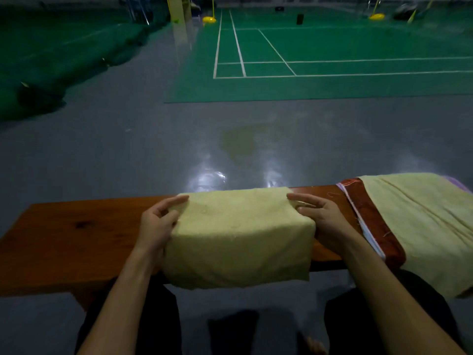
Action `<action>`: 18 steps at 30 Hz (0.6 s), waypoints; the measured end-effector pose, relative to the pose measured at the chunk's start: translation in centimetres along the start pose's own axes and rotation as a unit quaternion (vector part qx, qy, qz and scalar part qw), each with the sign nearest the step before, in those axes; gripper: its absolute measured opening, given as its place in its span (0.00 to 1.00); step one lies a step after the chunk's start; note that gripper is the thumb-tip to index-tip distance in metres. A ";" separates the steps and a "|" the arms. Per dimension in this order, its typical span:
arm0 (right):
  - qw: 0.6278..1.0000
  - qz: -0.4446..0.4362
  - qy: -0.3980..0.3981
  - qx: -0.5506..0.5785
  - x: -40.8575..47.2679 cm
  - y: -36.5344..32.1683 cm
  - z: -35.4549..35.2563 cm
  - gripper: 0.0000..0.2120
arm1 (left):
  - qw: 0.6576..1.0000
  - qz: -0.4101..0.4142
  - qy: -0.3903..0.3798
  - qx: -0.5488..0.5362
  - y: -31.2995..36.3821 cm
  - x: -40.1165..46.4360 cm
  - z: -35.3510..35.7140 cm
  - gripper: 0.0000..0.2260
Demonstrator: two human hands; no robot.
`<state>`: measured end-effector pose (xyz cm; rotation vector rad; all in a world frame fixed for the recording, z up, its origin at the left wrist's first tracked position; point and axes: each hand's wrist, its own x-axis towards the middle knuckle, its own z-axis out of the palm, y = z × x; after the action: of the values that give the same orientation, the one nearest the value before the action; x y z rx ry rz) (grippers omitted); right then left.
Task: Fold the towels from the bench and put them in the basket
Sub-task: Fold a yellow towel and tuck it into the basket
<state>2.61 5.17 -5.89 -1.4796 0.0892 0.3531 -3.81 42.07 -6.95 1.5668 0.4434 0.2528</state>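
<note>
A pale yellow towel (239,234), folded into a thick rectangle, lies across the wooden bench (76,234) and hangs over its near edge. My left hand (158,221) grips the towel's left side, fingers on its upper corner. My right hand (320,213) grips the right side in the same way. On the bench's right end lies a stack of unfolded towels: a yellow one (422,221) on top, a rust-red one (371,221) beneath it, and a pale lilac edge showing. No basket is in view.
Beyond the bench stretches a glossy grey floor (179,137), then a green badminton court (332,60) with white lines. Yellow post bases (209,19) stand far back. Rolled dark green matting (51,73) lies at the left. My legs are under the bench.
</note>
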 end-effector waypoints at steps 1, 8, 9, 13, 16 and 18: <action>1.000 -0.003 -0.018 0.020 -0.5 -0.3 -0.3 0.17 | 1.000 0.009 -0.001 -0.013 0.4 -0.4 -0.4 0.23; 0.993 -0.080 -0.005 0.083 -4.1 -2.9 0.0 0.25 | 0.992 0.059 -0.081 -0.077 5.6 -3.4 -2.0 0.28; 0.992 -0.097 0.000 0.083 -4.4 -3.5 0.0 0.24 | 0.990 0.067 -0.094 -0.077 6.3 -3.4 -2.3 0.28; 0.984 -0.176 0.020 0.024 -5.5 -6.1 0.4 0.15 | 0.989 0.105 -0.087 -0.063 9.6 -3.1 -2.5 0.14; 0.969 -0.233 0.084 -0.008 -5.1 -8.0 0.9 0.14 | 0.985 0.168 -0.039 0.001 11.8 -2.4 -2.4 0.07; 0.962 -0.250 0.107 -0.001 -4.7 -9.2 1.1 0.13 | 0.979 0.202 -0.011 0.020 13.3 -2.0 -2.4 0.07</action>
<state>0.68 4.92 4.32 -1.4812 -0.1133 -0.2163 -4.98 43.42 6.59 1.6898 0.1075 0.5407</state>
